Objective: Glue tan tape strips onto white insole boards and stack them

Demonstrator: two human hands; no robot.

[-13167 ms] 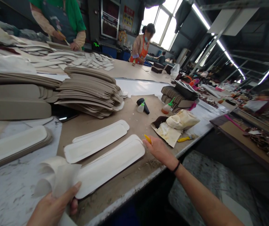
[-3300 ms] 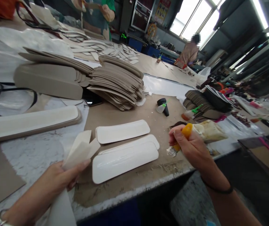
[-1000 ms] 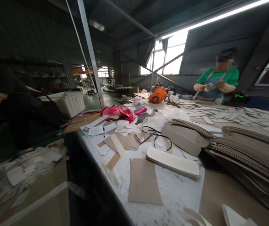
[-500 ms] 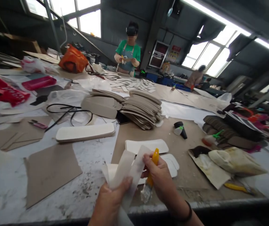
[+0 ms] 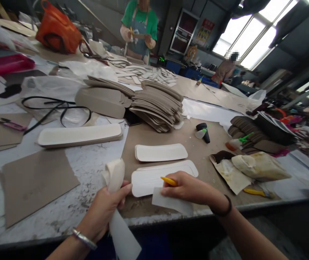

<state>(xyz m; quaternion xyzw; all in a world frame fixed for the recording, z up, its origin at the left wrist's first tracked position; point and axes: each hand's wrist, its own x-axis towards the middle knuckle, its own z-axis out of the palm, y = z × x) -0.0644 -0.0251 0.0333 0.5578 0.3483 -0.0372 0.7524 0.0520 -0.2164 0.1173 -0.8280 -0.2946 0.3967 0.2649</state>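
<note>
My left hand (image 5: 104,209) is closed around a bundle of thin white sheets (image 5: 123,234), their upper ends curled over and the lower ends hanging past the table edge. In my right hand (image 5: 189,189) is a yellow-handled brush (image 5: 168,181); its bristles are hidden from view. The same hand pinches a single white sheet (image 5: 165,201) near the table's front edge. Just beyond lies a white rounded panel (image 5: 146,182), partly overlapping others, and behind it a small stack of white strips (image 5: 161,152).
Grey-brown board pieces (image 5: 157,108) are piled farther back. A long white-topped stack (image 5: 81,134) lies to the left. On the right are a stained bag (image 5: 262,166), a second yellow-handled brush (image 5: 257,192) and a glue bottle (image 5: 233,144). Across the table stands a person in green (image 5: 138,32).
My hands have moved apart. The right hand has drawn one white sheet off the bundle and brought it down beside the white panel. The left has moved left with the rest. The view has tilted down.
</note>
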